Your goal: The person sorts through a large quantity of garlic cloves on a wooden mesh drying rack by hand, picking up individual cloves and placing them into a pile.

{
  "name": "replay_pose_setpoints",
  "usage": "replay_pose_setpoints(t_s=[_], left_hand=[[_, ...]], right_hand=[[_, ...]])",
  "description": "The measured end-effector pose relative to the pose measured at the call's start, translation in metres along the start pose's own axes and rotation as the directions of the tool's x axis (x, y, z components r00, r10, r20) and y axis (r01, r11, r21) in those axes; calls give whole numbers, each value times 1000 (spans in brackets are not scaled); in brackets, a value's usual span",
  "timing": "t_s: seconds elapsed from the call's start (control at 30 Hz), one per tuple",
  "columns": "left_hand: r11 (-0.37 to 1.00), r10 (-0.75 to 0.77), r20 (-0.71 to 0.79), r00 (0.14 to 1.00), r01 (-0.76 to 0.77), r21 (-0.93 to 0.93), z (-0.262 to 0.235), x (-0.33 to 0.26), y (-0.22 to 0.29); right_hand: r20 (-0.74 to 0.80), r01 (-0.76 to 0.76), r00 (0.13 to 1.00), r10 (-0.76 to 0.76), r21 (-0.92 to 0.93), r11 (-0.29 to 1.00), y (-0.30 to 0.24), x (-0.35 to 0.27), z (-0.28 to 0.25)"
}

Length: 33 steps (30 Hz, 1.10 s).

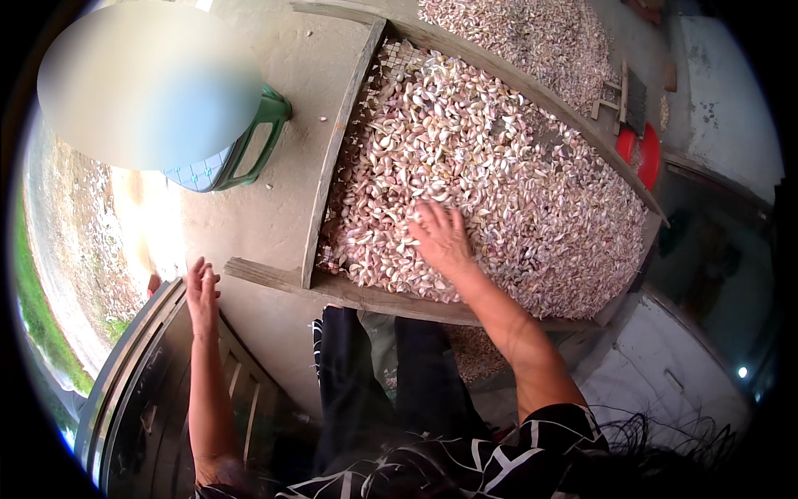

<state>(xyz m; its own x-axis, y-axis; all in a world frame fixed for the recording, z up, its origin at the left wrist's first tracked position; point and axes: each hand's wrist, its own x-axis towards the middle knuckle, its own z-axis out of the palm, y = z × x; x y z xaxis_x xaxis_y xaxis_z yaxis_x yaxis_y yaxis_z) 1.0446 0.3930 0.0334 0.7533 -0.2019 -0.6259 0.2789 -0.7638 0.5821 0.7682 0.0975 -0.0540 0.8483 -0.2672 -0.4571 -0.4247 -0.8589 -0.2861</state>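
Pale pink-white garlic cloves lie spread in a large wooden-framed tray, which has a wire mesh bottom showing at its left corners. My right hand rests on the cloves near the tray's front side, with its fingers spread over them. Whether a clove is caught under the fingertips is hidden. Out to the left, beyond the frame's end, my left hand hangs in the air. Its fingers are loosely bent and apart, and I see nothing in them.
More cloves cover the floor behind the tray. A red basin and a small wooden stool-like piece stand at the far right. At the back left is a green stool. A dark door stands at the lower left.
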Motion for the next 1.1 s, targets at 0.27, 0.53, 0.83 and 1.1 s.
replay_pose_setpoints(t_s=[0.27, 0.53, 0.83, 1.1], left_hand=[[963, 227, 41, 973, -218, -158, 46, -32, -21], [971, 31, 100, 994, -6, -238, 38, -59, -18], [925, -54, 150, 987, 106, -364, 47, -61, -30], [902, -72, 250, 966, 169, -396, 66, -71, -25]], right_hand=[[-393, -322, 849, 354, 148, 935, 50, 33, -39], [-255, -324, 900, 353, 152, 934, 3, 175, -67], [-200, -251, 905, 374, 459, 852, 30, 70, -30], [43, -97, 806, 591, 993, 60, 8, 57, -27]])
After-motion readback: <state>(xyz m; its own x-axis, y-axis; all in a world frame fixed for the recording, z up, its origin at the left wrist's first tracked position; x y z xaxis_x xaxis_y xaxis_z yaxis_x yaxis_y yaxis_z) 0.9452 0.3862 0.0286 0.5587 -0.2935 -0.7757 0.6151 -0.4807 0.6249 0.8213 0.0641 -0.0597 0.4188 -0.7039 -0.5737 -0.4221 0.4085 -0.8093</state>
